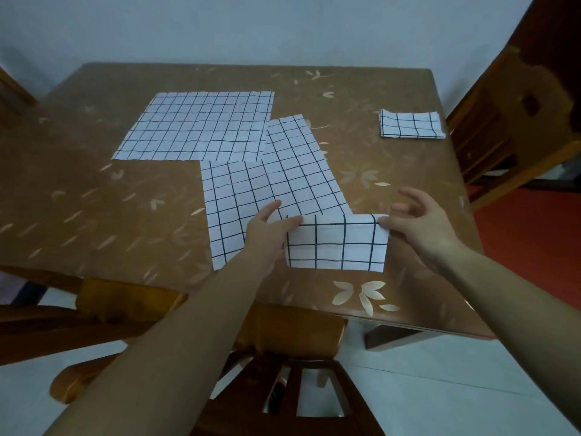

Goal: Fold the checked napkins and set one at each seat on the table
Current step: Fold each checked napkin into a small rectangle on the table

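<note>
A folded white napkin with dark checks [336,243] lies near the table's front edge. My left hand [267,231] pinches its upper left corner. My right hand [415,221] pinches its upper right corner with the thumb, the other fingers spread above. A half-unfolded checked napkin [267,190] lies just behind it, under my left hand. A fully open checked napkin [198,125] is spread flat further back. A small folded napkin [412,124] sits at the right edge of the table.
The brown table [94,199] has a leaf-pattern cover. One wooden chair [509,121] stands at the right side, another [292,357] is tucked in front of me, and a third [110,309] is at the front left.
</note>
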### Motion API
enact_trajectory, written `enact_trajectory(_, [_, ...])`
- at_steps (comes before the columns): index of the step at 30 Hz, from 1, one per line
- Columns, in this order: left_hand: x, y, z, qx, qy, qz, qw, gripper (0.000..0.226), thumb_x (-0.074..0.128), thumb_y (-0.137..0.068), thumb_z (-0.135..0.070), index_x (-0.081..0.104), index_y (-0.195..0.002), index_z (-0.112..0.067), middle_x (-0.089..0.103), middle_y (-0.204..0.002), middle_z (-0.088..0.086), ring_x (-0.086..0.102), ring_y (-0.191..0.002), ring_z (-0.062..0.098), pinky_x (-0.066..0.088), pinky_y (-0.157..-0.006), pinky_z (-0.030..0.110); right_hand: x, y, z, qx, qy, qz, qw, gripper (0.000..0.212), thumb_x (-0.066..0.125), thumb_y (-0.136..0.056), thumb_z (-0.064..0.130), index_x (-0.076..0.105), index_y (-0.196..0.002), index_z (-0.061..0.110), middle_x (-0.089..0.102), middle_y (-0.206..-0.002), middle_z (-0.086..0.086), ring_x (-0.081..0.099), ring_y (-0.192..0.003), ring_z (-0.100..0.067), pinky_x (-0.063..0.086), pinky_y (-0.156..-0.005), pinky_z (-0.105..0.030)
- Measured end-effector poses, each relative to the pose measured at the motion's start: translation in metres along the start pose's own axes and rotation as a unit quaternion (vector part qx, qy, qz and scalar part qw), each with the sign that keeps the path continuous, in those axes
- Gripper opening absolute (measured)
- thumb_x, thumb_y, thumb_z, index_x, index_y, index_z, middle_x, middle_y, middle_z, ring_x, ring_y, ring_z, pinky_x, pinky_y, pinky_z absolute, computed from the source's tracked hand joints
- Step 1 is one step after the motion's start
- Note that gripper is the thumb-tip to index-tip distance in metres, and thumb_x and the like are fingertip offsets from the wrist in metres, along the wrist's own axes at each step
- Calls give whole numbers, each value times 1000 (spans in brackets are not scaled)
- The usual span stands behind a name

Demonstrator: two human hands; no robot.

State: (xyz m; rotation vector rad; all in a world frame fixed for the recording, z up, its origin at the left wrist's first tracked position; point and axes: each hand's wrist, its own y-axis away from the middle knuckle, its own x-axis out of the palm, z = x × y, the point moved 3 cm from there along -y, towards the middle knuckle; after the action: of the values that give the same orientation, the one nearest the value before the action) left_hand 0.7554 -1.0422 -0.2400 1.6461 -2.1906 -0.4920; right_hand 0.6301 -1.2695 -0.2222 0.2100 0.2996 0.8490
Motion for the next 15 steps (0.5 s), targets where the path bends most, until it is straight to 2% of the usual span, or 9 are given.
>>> enact_trajectory(2, [1, -1, -1, 14, -38, 18, 999, 66, 83, -74, -13, 55, -132, -31, 58, -114, 5, 62, -103, 24, 54, -92, 47, 0, 3, 7, -45, 70, -1, 997, 51, 77, -74, -2, 64, -116, 24, 65, -114, -3, 63, -89, -8, 52, -78, -22])
enact_trajectory(3, [2, 1, -4, 35, -95, 32, 994, 67, 82, -75, -12, 53, -133, -33, 55, -109, -1, 59, -100, 17, 53, -90, 42, 0, 5, 10, -65, 105, -6, 992, 42, 75, -75, -1, 67, -107, 25, 68, -110, -6, 62, -80, -8, 49, -72, -18])
enact_trajectory(4, [3, 2, -5, 67, -166, 46, 983, 67, 80, -77, -11, 52, -133, -34, 51, -105, -6, 56, -97, 11, 52, -86, 36, 0, 6, 13, -85, 131, -11, 988, 34, 74, -76, -1, 69, -97, 25, 70, -104, -12, 60, -74, -12, 48, -68, -18])
enact_trajectory(6, [4, 5, -7, 147, -288, 58, 944, 61, 77, -79, -12, 54, -131, -34, 52, -104, -7, 56, -94, 10, 53, -79, 28, 0, 7, 19, -123, 175, -21, 977, 26, 71, -77, 1, 70, -84, 27, 71, -93, -19, 60, -71, -20, 49, -70, -24])
enact_trajectory(8, [3, 7, -8, 203, -352, 45, 913, 49, 74, -81, -15, 60, -126, -30, 57, -99, -5, 57, -85, 9, 49, -71, 18, -2, 7, 24, -141, 214, -23, 966, 21, 71, -79, 4, 70, -83, 25, 73, -88, -12, 63, -72, -15, 48, -67, -16])
enact_trajectory(10, [1, 7, -9, 226, -381, 29, 896, 39, 72, -83, -17, 65, -120, -27, 56, -89, -7, 52, -74, 5, 41, -66, 12, -2, 11, 29, -177, 269, -13, 947, 21, 74, -78, 5, 69, -87, 24, 69, -89, 0, 60, -75, -8, 43, -68, -11])
enact_trajectory(12, [-1, 7, -12, 247, -401, 27, 882, 30, 71, -85, -19, 68, -115, -24, 59, -89, -7, 51, -74, 3, 41, -68, 12, 0, 16, 35, -247, 337, -1, 908, 23, 73, -77, 1, 73, -94, 17, 62, -90, 5, 57, -82, -12, 43, -77, -19])
enact_trajectory(15, [-3, 9, -15, 253, -435, 38, 863, 11, 71, -86, -26, 71, -97, -25, 61, -90, -5, 53, -78, 6, 40, -64, 14, 0, 18, 42, -330, 402, 10, 854, 19, 68, -79, -1, 75, -95, 8, 63, -87, -1, 55, -80, -15, 46, -75, -29])
